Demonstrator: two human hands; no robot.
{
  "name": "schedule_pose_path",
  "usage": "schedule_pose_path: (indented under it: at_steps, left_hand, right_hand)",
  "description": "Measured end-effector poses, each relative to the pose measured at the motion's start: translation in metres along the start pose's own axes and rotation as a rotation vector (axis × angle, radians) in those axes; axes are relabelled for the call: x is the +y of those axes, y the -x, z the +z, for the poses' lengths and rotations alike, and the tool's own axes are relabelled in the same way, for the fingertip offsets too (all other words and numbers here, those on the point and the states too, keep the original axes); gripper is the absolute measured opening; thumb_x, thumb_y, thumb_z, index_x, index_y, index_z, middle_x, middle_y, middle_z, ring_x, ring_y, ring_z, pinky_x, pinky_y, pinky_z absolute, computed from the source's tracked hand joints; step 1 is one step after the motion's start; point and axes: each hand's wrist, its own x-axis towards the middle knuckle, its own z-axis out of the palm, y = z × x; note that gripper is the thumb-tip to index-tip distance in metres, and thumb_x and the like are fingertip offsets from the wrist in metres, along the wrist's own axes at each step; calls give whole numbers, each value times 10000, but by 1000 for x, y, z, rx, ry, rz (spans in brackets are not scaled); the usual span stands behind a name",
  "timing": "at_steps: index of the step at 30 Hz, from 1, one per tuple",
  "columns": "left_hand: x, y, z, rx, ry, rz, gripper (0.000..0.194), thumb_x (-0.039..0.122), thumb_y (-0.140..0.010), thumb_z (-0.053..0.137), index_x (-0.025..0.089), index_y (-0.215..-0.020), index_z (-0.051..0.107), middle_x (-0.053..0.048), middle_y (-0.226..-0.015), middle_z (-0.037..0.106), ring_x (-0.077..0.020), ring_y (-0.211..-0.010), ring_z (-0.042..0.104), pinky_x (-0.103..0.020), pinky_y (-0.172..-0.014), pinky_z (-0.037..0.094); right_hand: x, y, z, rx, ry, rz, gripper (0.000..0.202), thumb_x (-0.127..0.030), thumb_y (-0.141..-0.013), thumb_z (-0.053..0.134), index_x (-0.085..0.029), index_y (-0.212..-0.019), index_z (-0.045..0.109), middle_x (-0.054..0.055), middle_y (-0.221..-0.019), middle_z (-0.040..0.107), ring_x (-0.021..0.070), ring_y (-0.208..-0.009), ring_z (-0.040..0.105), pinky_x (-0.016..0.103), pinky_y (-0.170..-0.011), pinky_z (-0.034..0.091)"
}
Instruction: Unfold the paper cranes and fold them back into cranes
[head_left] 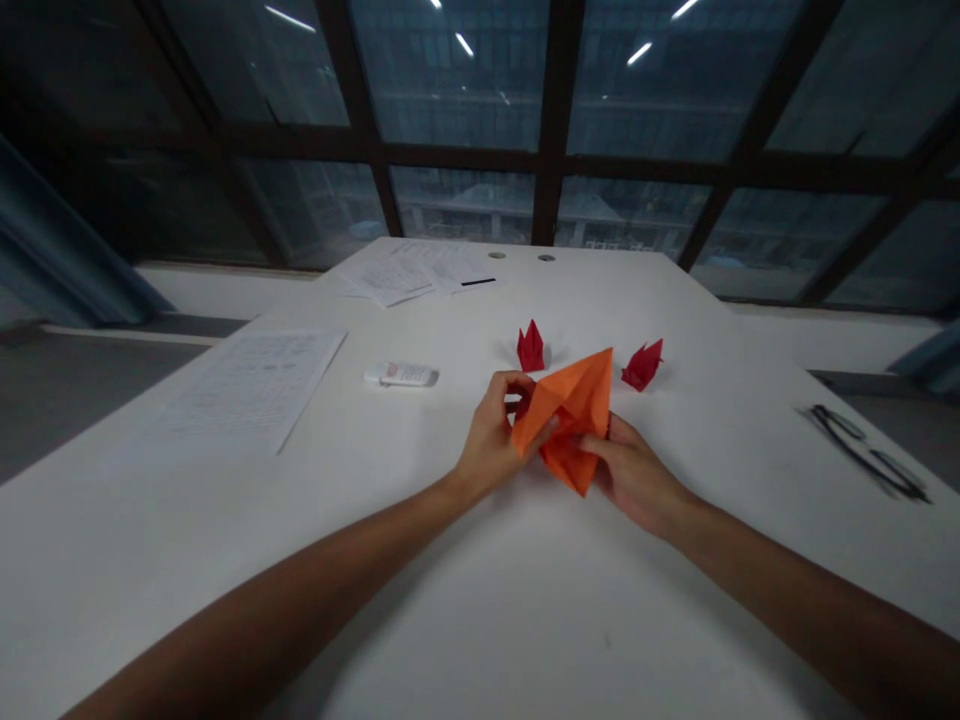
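Both hands hold one piece of partly folded orange paper (581,398) above the white table. My left hand (495,432) grips its left side, with the thumb reaching into the folds and the fingers curled behind. On the right side, my right hand (634,470) pinches the paper, thumb on the inner face and fingers behind it. The sheet stands open in front, with a point upward and another downward. Just beyond it are two small red folded paper figures, one upright (531,347) and one farther right (642,367).
A white tube (401,375) lies left of my hands. Printed sheets (247,390) are at the left, with more papers (409,272) and a black pen (478,282) farther back. Eyeglasses (870,452) rest near the right edge of the table (465,640). Two small round objects are at the back.
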Motion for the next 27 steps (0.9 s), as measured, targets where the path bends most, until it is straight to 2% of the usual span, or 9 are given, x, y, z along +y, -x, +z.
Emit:
schedule_pose_path:
  at_steps: [4,8,10,13,16,19,22,27]
  left_hand:
    - [1,2,-1,-127,62,-1,644,365,-781,822,239,-1308,474,-133,-1369,524,-246,-1208,589,-386,-985,557]
    - [-3,0,-5,-173,157,36,627,356,-818,783,254,-1352,469,-134,-1394,508,-258,-1285,556,-392,-1018,557]
    - [-7,-2,-6,-139,181,61,579,310,-823,768,252,-1324,484,-122,-1354,532,-245,-1270,572,-400,-1039,550]
    - [-15,-5,-5,-38,161,34,456,234,-841,733,233,-1243,520,-97,-1254,591,-210,-1189,621,-398,-1030,560]
    - [-20,-7,-4,21,82,-22,259,207,-880,686,202,-1113,573,-65,-1100,651,-167,-1016,674,-348,-930,585]
    - [-21,-8,-4,22,-8,-30,150,194,-896,666,192,-1027,592,-35,-962,684,-136,-864,676,-306,-847,569]
    - [-22,-7,-5,-27,-64,-21,191,193,-881,683,197,-1047,588,-32,-944,703,-135,-837,665,-300,-831,552]
    - [-26,-5,-7,-136,-102,6,395,55,-792,609,208,-1151,548,-58,-1117,664,-155,-960,649,-308,-851,545]
  right_hand:
    - [-4,-5,-4,65,-122,-2,306,-131,-739,800,-213,-1007,674,41,-1002,764,200,-875,712,316,-760,588]
    - [-8,-10,-8,49,-198,40,268,-98,-730,775,-214,-948,671,38,-925,757,185,-764,686,280,-606,562]
    - [-10,-11,-10,25,-216,75,214,-100,-738,741,-205,-915,682,45,-911,755,170,-721,661,251,-522,517]
    - [-13,-12,-13,15,-225,130,182,-87,-745,694,-189,-895,702,52,-932,759,150,-693,629,234,-481,470]
    - [-14,-16,-16,9,-201,147,159,-72,-750,694,-192,-854,698,36,-885,754,136,-663,601,237,-486,446]
    - [-12,-19,-20,0,-175,124,190,-68,-738,711,-197,-877,702,43,-910,759,160,-731,643,251,-527,476]
    - [-11,-22,-23,3,-166,110,218,-66,-725,714,-211,-886,691,48,-928,752,179,-765,661,263,-558,514]
    - [-13,-20,-22,18,-236,123,193,-76,-726,680,-222,-853,680,36,-887,735,162,-732,628,248,-537,505]
